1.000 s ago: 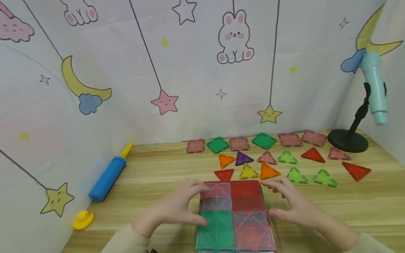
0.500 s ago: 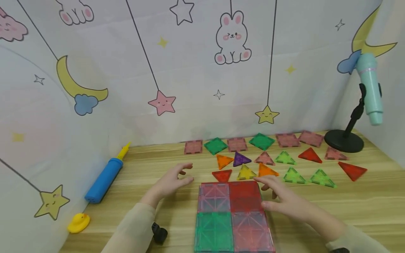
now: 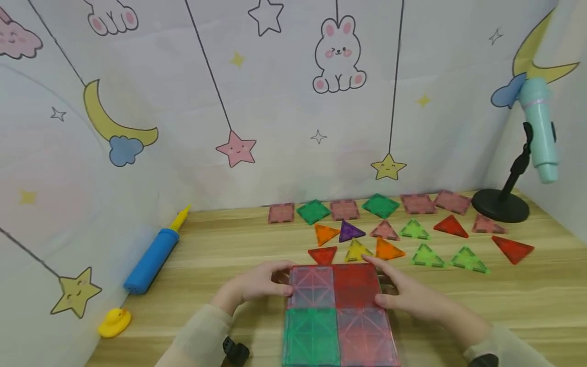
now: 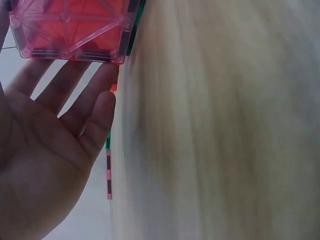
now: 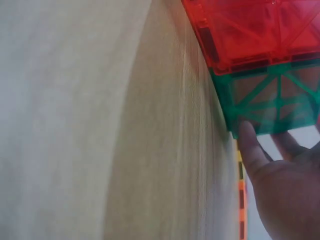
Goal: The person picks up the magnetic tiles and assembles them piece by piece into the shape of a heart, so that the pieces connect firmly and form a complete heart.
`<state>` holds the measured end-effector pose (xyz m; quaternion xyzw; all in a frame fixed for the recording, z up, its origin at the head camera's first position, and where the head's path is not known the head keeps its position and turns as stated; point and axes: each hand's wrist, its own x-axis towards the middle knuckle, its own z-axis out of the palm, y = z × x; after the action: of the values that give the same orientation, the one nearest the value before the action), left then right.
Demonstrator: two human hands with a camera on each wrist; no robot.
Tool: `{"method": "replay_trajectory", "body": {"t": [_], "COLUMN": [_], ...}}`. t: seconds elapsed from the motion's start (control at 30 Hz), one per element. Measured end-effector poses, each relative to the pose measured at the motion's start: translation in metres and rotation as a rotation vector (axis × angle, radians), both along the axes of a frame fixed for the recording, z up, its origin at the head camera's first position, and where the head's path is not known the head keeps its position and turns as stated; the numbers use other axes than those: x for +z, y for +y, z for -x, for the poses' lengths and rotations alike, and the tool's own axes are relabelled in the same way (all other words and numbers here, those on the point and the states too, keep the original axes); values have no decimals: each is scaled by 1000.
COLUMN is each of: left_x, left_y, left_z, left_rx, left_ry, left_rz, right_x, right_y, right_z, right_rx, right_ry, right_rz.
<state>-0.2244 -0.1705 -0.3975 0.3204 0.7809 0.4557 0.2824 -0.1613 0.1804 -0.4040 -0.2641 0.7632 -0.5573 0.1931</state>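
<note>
A box shape of translucent magnetic tiles [image 3: 313, 336] stands at the front middle of the table, its top made of green, red and pinkish squares. Its side walls show a pink square tile [image 4: 65, 30] in the left wrist view, and a red tile [image 5: 245, 32] and green tile [image 5: 270, 102] in the right wrist view. My left hand [image 3: 259, 283] touches the far left corner, thumb on the side, fingers loosely extended behind. At the far right corner my right hand [image 3: 408, 293] rests against the side, with its index finger reaching past the far edge.
Several loose triangle tiles [image 3: 386, 248] and square tiles [image 3: 281, 213] lie behind the box. A microphone stand [image 3: 501, 205] stands back right. A blue pump [image 3: 152, 261] and a yellow rubber duck [image 3: 114, 322] lie at left. A patterned cloth [image 3: 284, 102] hangs behind.
My left hand lifted off the box's left side, swung outward and away, then came back to the far left corner. My right hand stayed near the right side and is now against it.
</note>
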Motion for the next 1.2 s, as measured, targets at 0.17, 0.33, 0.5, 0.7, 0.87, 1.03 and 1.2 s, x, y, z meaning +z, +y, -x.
{"method": "replay_trajectory", "body": {"t": [0.17, 0.33, 0.5, 0.7, 0.87, 1.03, 1.2], "left_x": [0, 2, -7, -23, -26, -26, -29], "left_y": [-1, 2, 7, 27, 38, 39, 34], "left_z": [-6, -6, 16, 37, 41, 43, 43], "left_rx": [-29, -30, 154, 158, 138, 106, 98], "left_ry": [-67, -42, 173, 285, 403, 454, 487], "left_rz": [-28, -24, -7, 133, 249, 290, 280], "right_x": [-5, -5, 3, -1, -2, 0, 2], "right_y": [2, 9, 9, 3, -3, -11, -10], "right_z": [-2, 1, 27, 63, 76, 78, 78], "right_rx": [57, 40, -179, -184, -23, 101, 80], "right_ry": [-34, 75, 282, 505, 620, 629, 606], "right_rz": [43, -25, -287, -565, -610, -607, -588]}}
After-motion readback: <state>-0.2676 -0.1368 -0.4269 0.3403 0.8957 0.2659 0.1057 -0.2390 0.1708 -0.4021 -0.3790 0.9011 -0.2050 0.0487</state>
